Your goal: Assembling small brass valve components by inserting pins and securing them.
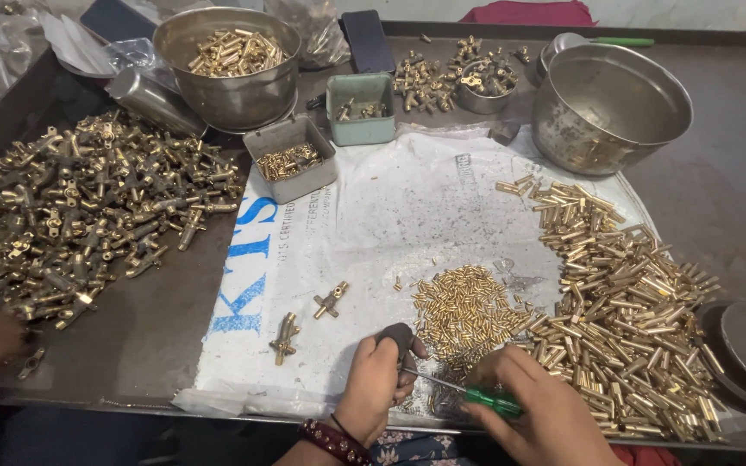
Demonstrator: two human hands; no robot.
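**Two hands with a screwdriver among brass parts**

The left hand (375,380) curls around a dark rounded piece, hiding most of it. The right hand (539,406), cut off by the bottom edge, pinches a green-handled screwdriver (468,393) whose thin shaft points at the left hand. Both sit at the near edge of the worktop (149,319), on a white printed sack (390,216) with open room at its middle. Shiny small brass pins (463,306) lie just beyond; long brass tubes (623,302) heap right, valve bodies (80,216) left.
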